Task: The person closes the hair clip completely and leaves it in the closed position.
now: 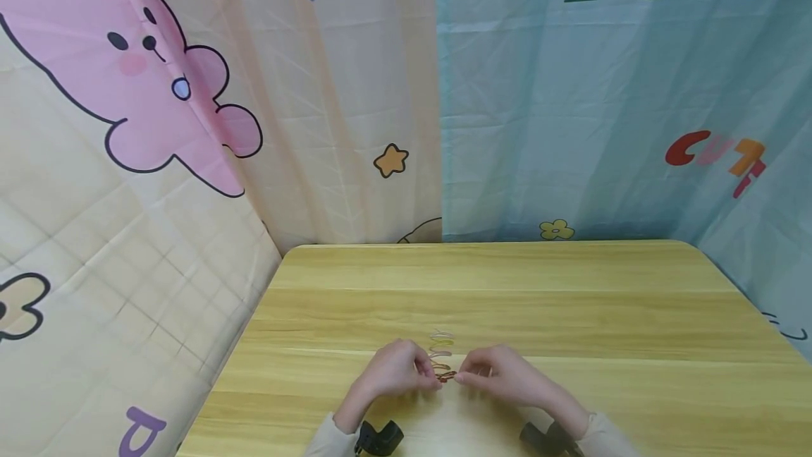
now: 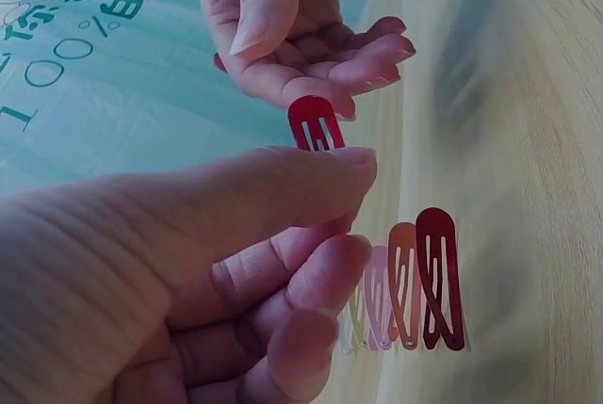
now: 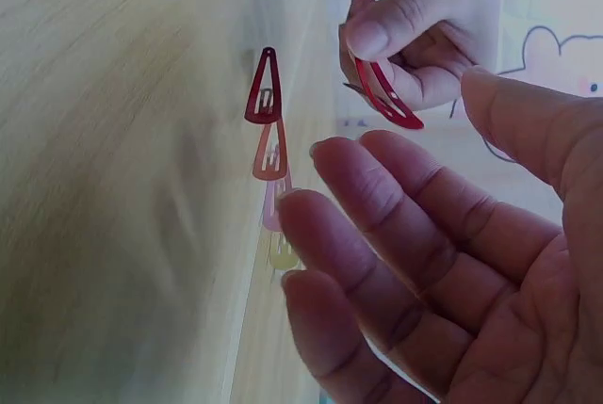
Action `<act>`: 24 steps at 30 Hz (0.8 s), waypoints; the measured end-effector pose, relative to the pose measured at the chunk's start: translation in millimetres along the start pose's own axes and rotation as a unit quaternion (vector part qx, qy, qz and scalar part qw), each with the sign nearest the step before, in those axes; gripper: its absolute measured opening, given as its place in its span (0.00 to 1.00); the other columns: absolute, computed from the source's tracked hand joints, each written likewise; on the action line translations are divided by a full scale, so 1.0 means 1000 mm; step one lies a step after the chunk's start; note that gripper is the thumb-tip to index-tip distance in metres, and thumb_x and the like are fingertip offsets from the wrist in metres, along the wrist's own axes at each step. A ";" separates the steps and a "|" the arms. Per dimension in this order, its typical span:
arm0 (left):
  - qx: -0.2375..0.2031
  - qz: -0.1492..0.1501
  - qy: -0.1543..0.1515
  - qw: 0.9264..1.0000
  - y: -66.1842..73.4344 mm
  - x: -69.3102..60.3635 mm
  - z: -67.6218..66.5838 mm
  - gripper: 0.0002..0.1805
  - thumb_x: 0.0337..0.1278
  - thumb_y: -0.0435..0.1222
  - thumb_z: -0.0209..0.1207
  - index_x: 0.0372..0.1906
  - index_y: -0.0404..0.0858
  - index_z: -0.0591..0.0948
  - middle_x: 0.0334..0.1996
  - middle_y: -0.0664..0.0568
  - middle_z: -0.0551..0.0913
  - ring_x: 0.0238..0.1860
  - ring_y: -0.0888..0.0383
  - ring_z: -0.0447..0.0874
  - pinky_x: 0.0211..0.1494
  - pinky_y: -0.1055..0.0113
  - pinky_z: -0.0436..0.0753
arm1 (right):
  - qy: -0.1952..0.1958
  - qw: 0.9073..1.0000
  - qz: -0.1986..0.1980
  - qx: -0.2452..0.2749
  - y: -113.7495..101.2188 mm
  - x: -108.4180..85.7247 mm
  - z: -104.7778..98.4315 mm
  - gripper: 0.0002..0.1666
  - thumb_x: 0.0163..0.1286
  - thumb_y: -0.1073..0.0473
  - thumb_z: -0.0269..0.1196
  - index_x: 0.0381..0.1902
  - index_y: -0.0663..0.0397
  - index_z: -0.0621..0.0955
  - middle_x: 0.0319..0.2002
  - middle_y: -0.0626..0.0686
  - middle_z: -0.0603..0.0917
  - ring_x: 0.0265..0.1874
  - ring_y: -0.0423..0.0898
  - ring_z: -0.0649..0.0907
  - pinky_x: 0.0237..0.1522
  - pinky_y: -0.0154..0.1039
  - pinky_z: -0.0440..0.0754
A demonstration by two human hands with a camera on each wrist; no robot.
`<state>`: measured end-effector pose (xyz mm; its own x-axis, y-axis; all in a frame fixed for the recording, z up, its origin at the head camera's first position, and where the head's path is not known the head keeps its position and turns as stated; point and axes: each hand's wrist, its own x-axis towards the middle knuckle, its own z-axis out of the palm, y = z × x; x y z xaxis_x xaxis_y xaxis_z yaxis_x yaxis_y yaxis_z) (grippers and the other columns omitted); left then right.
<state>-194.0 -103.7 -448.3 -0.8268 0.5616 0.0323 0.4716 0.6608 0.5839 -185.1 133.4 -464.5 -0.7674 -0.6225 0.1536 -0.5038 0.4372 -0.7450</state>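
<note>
My left hand [image 1: 401, 368] pinches a red snap hair clip [image 2: 317, 123] between thumb and fingers, just above the table. In the right wrist view this clip [image 3: 384, 98] points out from the fingertips, its slotted frame showing. My right hand [image 1: 504, 374] is close on the other side of it. Its fingers [image 3: 363, 187] are loosely extended, with the thumb apart and nothing held between them. Beyond the hands lies a row of snap clips: a dark red clip [image 2: 441, 277] nearest, then an orange clip [image 2: 404, 286], a pink clip [image 2: 378, 300] and a yellow clip [image 3: 283, 251].
The wooden table [image 1: 317, 316] has rounded far corners. Printed curtains [image 1: 355, 90] hang behind it and along both sides. A dark wrist camera [image 1: 379, 439] sits under the left wrist, another [image 1: 547, 439] under the right.
</note>
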 end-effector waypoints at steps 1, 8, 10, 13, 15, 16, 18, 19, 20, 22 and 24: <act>-0.004 0.002 0.004 1.000 0.001 0.000 -0.001 0.10 0.42 0.43 0.72 0.17 0.50 0.82 0.16 0.71 0.75 0.16 0.70 0.68 0.22 0.74 0.68 | 0.002 1.000 -0.008 0.001 -0.001 0.000 0.001 0.12 0.68 0.45 0.60 0.33 0.44 0.83 0.27 0.38 0.82 0.24 0.33 0.76 0.27 0.32 0.75; -0.019 -0.003 0.016 1.000 0.003 0.000 -0.002 0.10 0.42 0.43 0.72 0.17 0.49 0.82 0.16 0.70 0.75 0.16 0.70 0.67 0.21 0.74 0.67 | 0.019 0.999 -0.030 0.000 -0.004 0.001 0.004 0.09 0.67 0.49 0.62 0.31 0.44 0.83 0.26 0.40 0.83 0.21 0.32 0.75 0.23 0.31 0.74; -0.020 -0.003 0.015 1.000 0.003 0.000 -0.001 0.10 0.41 0.43 0.73 0.17 0.49 0.82 0.15 0.70 0.75 0.16 0.70 0.67 0.21 0.74 0.67 | 0.024 0.999 -0.032 -0.004 -0.005 0.001 0.004 0.10 0.67 0.49 0.62 0.30 0.46 0.83 0.25 0.41 0.83 0.21 0.32 0.75 0.23 0.31 0.74; -0.024 0.000 0.015 1.000 0.003 0.000 0.000 0.09 0.41 0.42 0.73 0.17 0.50 0.83 0.15 0.71 0.75 0.16 0.70 0.68 0.21 0.75 0.68 | 0.027 0.999 -0.033 -0.006 -0.006 0.002 0.004 0.12 0.67 0.49 0.61 0.29 0.49 0.84 0.25 0.41 0.83 0.21 0.31 0.75 0.23 0.31 0.74; -0.024 0.004 0.015 1.000 0.004 0.000 0.001 0.09 0.41 0.42 0.73 0.17 0.50 0.83 0.15 0.71 0.75 0.16 0.71 0.68 0.21 0.75 0.68 | 0.028 0.999 -0.032 -0.006 -0.007 0.001 0.004 0.13 0.67 0.49 0.62 0.29 0.50 0.83 0.24 0.41 0.83 0.21 0.31 0.75 0.23 0.31 0.74; -0.024 0.006 0.016 1.000 0.004 0.000 0.001 0.09 0.41 0.42 0.73 0.17 0.50 0.83 0.15 0.71 0.75 0.16 0.71 0.68 0.21 0.75 0.68 | 0.030 0.999 -0.032 -0.007 -0.007 0.001 0.004 0.13 0.67 0.49 0.62 0.28 0.50 0.83 0.24 0.42 0.83 0.21 0.31 0.75 0.23 0.31 0.74; -0.024 0.007 0.018 1.000 0.005 0.000 0.000 0.09 0.41 0.42 0.72 0.18 0.50 0.83 0.16 0.72 0.75 0.15 0.71 0.67 0.21 0.75 0.67 | 0.033 0.999 -0.034 -0.007 -0.007 0.002 0.003 0.12 0.67 0.50 0.62 0.28 0.50 0.83 0.24 0.42 0.82 0.21 0.31 0.75 0.24 0.31 0.74; -0.023 0.008 0.019 1.000 0.005 0.000 0.000 0.09 0.42 0.43 0.72 0.18 0.50 0.83 0.16 0.72 0.75 0.15 0.71 0.66 0.20 0.75 0.67 | 0.035 0.999 -0.035 -0.007 -0.007 0.002 0.003 0.12 0.67 0.51 0.62 0.28 0.50 0.83 0.24 0.42 0.82 0.21 0.31 0.75 0.24 0.31 0.74; -0.023 0.009 0.020 0.999 0.005 0.001 0.000 0.08 0.42 0.43 0.72 0.18 0.50 0.84 0.16 0.72 0.75 0.15 0.71 0.66 0.21 0.75 0.67 | 0.036 0.999 -0.035 -0.007 -0.007 0.002 0.003 0.12 0.67 0.51 0.62 0.28 0.50 0.83 0.24 0.42 0.82 0.21 0.31 0.75 0.24 0.31 0.74; -0.023 0.009 0.022 0.999 0.005 0.001 0.000 0.08 0.42 0.43 0.72 0.19 0.50 0.84 0.16 0.72 0.76 0.15 0.70 0.65 0.20 0.75 0.66 | 0.038 0.999 -0.036 -0.009 -0.006 0.002 0.003 0.11 0.67 0.52 0.62 0.27 0.50 0.83 0.23 0.42 0.82 0.21 0.31 0.75 0.24 0.31 0.75; -0.023 0.007 0.026 0.999 0.006 0.001 0.000 0.08 0.42 0.43 0.72 0.19 0.50 0.84 0.17 0.72 0.76 0.15 0.70 0.64 0.20 0.75 0.66 | 0.039 0.999 -0.035 -0.010 -0.005 0.001 0.003 0.11 0.68 0.52 0.62 0.27 0.50 0.82 0.23 0.41 0.81 0.21 0.31 0.75 0.24 0.31 0.75</act>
<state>-192.7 -99.3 -444.9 -0.8356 0.5433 0.0811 0.4690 0.6288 0.6202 -182.7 128.5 -462.6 -0.7580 -0.5997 0.2564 -0.5647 0.4068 -0.7181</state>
